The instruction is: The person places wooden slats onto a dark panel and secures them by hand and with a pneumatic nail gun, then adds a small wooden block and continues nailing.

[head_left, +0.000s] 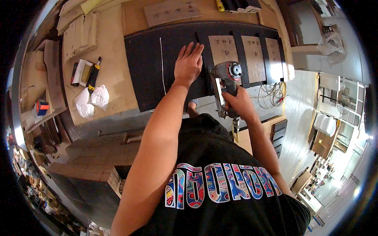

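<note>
A black board lies crosswise on the workbench. My left hand rests on it with the fingers stretched out, beside a dark strip partly hidden by the hand. In my right hand is an air nail gun, gripped by its handle, its head over the board just right of my left hand. An air hose fitting hangs below the grip. Dark crosspieces stand across the board's right part, with brown panels bearing handwriting between them. A thin white line runs down the board's left part.
On the bench at left are a yellow-black utility knife, white plastic bags and stacked wood pieces. A coiled hose hangs near the board's right front edge. A brown stack of boards stands at lower left.
</note>
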A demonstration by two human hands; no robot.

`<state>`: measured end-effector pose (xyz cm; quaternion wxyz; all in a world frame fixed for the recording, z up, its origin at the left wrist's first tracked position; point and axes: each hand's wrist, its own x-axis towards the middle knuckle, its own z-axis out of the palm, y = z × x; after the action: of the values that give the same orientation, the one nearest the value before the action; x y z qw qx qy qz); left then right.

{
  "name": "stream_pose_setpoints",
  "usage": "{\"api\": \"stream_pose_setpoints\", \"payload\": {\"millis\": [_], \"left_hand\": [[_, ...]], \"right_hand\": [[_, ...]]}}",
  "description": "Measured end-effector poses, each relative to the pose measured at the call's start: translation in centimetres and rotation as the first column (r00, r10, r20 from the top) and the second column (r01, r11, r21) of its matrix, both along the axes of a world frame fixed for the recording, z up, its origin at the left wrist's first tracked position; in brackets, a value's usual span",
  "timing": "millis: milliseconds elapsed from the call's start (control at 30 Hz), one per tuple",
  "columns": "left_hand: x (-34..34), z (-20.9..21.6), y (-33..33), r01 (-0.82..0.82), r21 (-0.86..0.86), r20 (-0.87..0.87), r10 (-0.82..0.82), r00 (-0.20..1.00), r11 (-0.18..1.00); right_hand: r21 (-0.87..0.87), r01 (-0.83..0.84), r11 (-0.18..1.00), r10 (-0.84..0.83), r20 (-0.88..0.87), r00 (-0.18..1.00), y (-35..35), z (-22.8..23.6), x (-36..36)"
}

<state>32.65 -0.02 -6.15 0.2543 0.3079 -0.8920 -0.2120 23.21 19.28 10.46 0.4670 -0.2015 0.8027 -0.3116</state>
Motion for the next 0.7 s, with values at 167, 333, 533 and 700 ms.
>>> {"api": "stream_pose_setpoints", "payload": {"millis": [167,333,533,700], "left_hand": [[0.0,0.1,-0.1,-0.004,-0.011,0.033,0.004,0.999,1.000],[0.0,0.1,-0.2,0.012,-0.016,0.026,-0.012,1.000,1.000],[0.3,-0.1,-0.1,0.022,0.031,0.081,-0.024,0.996,0.999],[0.3,0.3,-0.1,0.042,0.037,0.151,-0.047,0.987,0.998]], "right_hand": [[0.025,-0.020,0.999,0.021,-0.014,1.000,-0.2,-0.3,0.1],[-0.050,-0.005,0.999,0.006,0.003,1.000,0.2,-1.3,0.0],[0.011,-0.045,0.999,0.045,-0.060,0.997,-0.9,-0.4,-0.4],[-0.097,-0.047,0.994,0.039,-0.083,0.996,-2.1,-1.9,-3.0]]}}
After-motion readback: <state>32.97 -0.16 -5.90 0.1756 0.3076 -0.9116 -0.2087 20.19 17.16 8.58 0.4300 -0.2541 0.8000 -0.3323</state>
